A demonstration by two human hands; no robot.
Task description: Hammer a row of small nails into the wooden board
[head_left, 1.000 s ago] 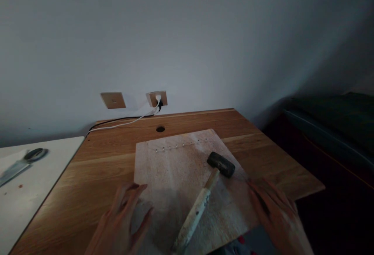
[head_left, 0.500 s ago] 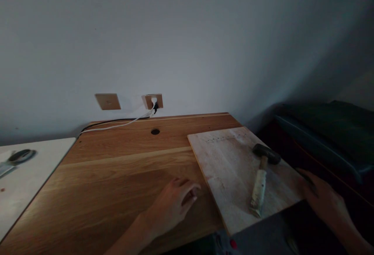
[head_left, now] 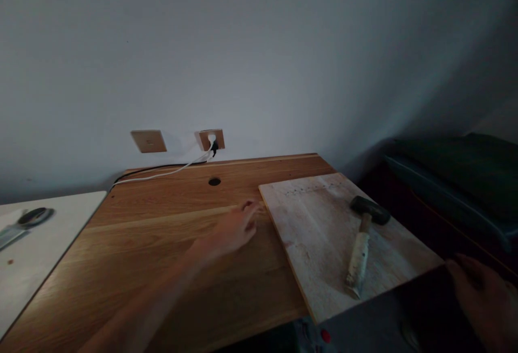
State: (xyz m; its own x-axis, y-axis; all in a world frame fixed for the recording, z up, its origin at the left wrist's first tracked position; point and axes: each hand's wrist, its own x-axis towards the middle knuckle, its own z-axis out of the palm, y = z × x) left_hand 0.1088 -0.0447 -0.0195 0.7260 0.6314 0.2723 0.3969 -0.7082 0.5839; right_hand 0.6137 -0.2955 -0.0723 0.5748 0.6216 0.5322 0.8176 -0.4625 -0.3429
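My left hand [head_left: 234, 227] reaches over the wooden desk, its fingers loosely bent and apart, with nothing visible in them. Its fingertips are close to the left edge of a pale plywood board [head_left: 311, 234]; whether they touch it I cannot tell. On the board lies a hammer [head_left: 360, 256] with a dark head and a worn, whitish handle pointing towards me. Dark marks or small nails run in a row along the board's far edge. My right hand [head_left: 481, 296] is beside the board's near right corner, dark and smeared, its fingers hard to make out.
The wooden desk [head_left: 162, 245] carries the board, which overhangs its front edge. At left, a white tabletop [head_left: 48, 245] holds a roll of tape [head_left: 35, 216]. Cables [head_left: 162, 174] run from a wall socket [head_left: 211, 140]. Dark cushion-like things [head_left: 453, 180] sit at right.
My left hand has moved forward, away from me, along the board's left side. My right hand has shifted right and nearer to me, off the board's right edge. The hammer stays put.
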